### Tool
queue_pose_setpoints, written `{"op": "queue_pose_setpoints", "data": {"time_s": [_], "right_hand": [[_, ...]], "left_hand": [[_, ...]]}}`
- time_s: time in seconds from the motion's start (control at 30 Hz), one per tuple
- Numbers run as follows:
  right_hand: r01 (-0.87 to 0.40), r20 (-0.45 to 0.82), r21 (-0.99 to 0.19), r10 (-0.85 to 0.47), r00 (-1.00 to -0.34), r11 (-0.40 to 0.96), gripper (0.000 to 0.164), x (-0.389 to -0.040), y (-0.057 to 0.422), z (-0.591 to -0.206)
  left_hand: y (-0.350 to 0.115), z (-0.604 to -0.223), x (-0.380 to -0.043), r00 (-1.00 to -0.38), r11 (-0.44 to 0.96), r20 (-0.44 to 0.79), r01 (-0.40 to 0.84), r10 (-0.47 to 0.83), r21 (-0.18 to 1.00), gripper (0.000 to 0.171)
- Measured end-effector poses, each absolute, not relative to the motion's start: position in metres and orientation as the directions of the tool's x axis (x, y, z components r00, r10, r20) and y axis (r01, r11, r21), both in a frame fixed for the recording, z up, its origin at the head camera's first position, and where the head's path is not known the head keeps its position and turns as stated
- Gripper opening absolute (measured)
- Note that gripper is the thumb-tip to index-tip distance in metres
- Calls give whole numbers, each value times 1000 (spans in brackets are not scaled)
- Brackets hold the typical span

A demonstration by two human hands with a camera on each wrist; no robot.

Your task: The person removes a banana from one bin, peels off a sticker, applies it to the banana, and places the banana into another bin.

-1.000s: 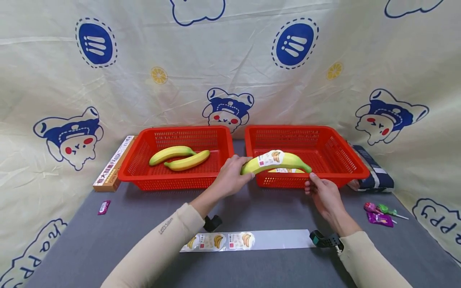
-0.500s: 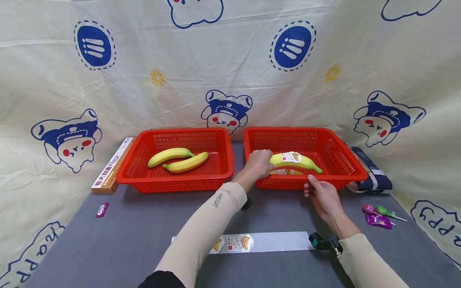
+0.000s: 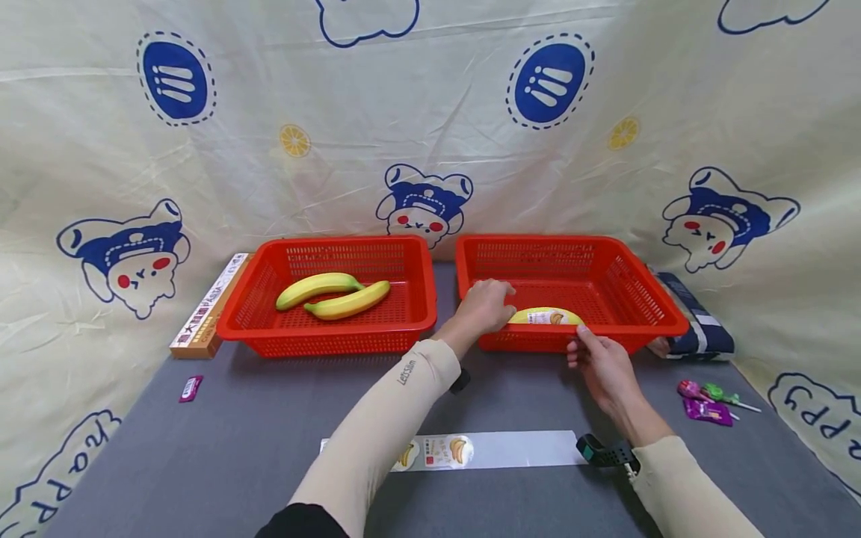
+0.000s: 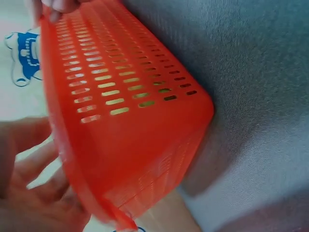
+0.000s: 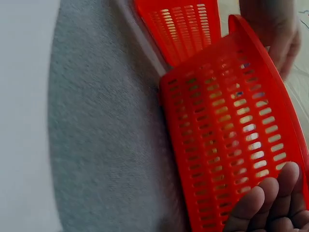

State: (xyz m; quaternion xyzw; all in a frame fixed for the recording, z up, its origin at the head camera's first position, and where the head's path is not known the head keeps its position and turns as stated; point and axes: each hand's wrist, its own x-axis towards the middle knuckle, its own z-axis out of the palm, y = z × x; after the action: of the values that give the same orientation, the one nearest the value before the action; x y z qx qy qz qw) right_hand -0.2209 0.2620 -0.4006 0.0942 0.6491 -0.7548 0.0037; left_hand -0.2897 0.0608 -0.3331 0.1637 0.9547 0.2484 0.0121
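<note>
Counter (image 3: 255, 426): I log banana (image 3: 521, 316) lengthwise in right basket (image 3: 538, 265), between left hand (image 3: 479, 312), fingers (image 4: 29, 131) apart, and right hand (image 3: 608, 366), pinching rim (image 3: 635, 329).

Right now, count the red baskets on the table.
2: the left basket, beside the long box, and the right basket, beside the dark packet. No others show.

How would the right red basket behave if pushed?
The right red basket looks light for its size, given its slotted plastic walls. Wide and low, it should slide rather than tip. The curved, stickered banana inside may shift or rock.
</note>
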Motion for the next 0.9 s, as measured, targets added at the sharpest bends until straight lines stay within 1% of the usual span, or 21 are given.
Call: {"op": "queue_pose_setpoints", "data": {"time_s": [0.1, 0.2, 0.3, 0.37, 0.47, 0.6, 0.67, 0.77, 0.9], "right_hand": [[158, -164, -986, 121, -979, -57, 41, -217, 255, -404], [157, -149, -983, 85, -985, 98, 52, -211, 243, -407], [115, -117, -958, 7, -993, 263, 52, -205, 224, -407], [73, -97, -937, -52, -994, 343, 50, -202, 208, -406], [10, -70, -916, -135, -988, 401, 45, -200, 182, -403], [-87, -7, -906, -218, -976, 415, 40, -204, 151, -398], [-109, 9, -901, -233, -972, 420, 42, -207, 136, -395], [-111, 10, -907, -243, -970, 406, 47, -214, 117, -393], [-78, -2, -913, -197, -980, 400, 58, -226, 95, -393]], "left_hand": [[46, -328, -284, -948, 766, 136, 314, 289, 560, 37], [23, -318, -284, -946, 737, 194, 325, 261, 593, 33], [-9, -308, -291, -951, 730, 205, 310, 233, 609, 33], [-34, -304, -300, -957, 743, 202, 288, 207, 604, 33], [-71, -301, -312, -973, 765, 185, 226, 141, 603, 35], [-117, -301, -324, -984, 791, 166, 149, 60, 593, 36], [-137, -303, -328, -989, 808, 146, 112, 32, 579, 37], [-163, -306, -331, -994, 841, 106, 76, 22, 536, 38], [-189, -313, -332, -999, 875, 25, 42, 35, 482, 41]]}}
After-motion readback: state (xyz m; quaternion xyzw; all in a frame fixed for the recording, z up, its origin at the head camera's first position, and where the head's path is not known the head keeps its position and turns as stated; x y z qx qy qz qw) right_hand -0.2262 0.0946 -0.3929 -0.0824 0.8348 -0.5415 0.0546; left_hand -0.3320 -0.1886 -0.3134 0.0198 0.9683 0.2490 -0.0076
